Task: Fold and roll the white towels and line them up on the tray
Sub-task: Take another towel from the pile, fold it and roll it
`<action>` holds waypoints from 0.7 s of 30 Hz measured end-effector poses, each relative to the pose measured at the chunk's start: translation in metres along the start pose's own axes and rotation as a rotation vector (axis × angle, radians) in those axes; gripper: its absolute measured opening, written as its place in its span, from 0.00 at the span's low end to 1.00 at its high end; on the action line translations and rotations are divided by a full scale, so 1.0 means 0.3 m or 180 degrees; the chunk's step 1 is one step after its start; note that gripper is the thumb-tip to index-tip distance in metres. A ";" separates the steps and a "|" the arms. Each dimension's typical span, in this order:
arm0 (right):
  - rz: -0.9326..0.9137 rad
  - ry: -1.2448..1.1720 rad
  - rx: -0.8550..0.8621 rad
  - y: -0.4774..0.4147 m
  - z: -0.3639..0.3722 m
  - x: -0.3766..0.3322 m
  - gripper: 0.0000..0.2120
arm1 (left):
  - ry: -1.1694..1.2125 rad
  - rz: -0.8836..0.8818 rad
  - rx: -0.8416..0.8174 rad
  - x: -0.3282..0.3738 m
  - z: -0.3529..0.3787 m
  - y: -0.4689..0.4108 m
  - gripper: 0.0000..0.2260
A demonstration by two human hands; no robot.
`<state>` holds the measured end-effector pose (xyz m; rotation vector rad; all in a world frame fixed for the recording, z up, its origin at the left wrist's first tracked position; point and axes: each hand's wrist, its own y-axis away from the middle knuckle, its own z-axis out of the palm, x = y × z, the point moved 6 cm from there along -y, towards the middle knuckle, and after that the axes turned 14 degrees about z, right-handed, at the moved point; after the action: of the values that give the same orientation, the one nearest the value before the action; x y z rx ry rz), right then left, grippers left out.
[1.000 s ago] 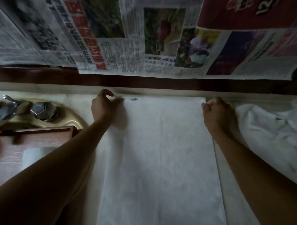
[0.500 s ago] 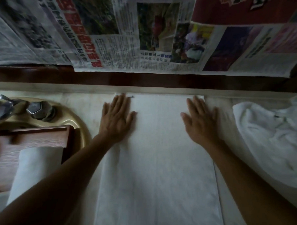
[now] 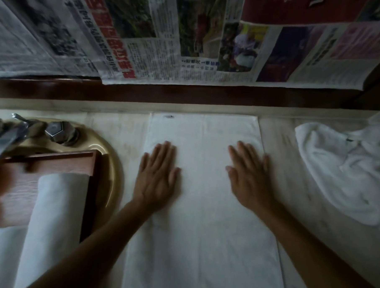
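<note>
- Head view: my left hand (image 3: 156, 177) and right hand (image 3: 249, 177) press flat, fingers (image 3: 162, 152) straight, gripping nothing, on the towel (image 3: 202, 231).
- Rolled towel (image 3: 55, 214) lies on the tray (image 3: 53, 161).

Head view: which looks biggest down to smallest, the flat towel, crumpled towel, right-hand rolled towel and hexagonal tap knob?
1. flat towel
2. crumpled towel
3. rolled towel; it and the crumpled one both run off frame, so their order is unsure
4. tap knob, clearly smallest
</note>
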<state>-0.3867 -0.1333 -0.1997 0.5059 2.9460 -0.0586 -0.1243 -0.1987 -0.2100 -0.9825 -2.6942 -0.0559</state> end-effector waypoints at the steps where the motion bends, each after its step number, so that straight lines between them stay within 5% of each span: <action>1: 0.0120 0.0113 -0.0057 -0.024 -0.006 0.062 0.29 | -0.0050 -0.0148 -0.0047 -0.057 -0.014 0.012 0.28; 7: 0.0795 -0.0252 0.0052 0.075 -0.095 0.102 0.32 | 0.0022 -0.0110 0.0239 0.024 -0.091 0.099 0.28; 12: 0.0096 -0.0182 -0.0033 0.414 -0.024 -0.147 0.30 | 0.0563 0.0241 0.0257 0.323 -0.001 0.246 0.27; 15: 0.0012 -0.0154 -0.0036 0.408 -0.018 0.007 0.27 | 0.0266 0.0450 0.0235 0.204 -0.011 0.332 0.25; 21: 0.0609 -0.0196 0.0028 0.405 -0.102 0.246 0.31 | 0.0167 -0.0194 0.0416 0.137 -0.097 0.443 0.27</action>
<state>-0.4192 0.0075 -0.1825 0.7699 2.8236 -0.0637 -0.0628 -0.0746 -0.1785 -0.8486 -2.6417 0.0804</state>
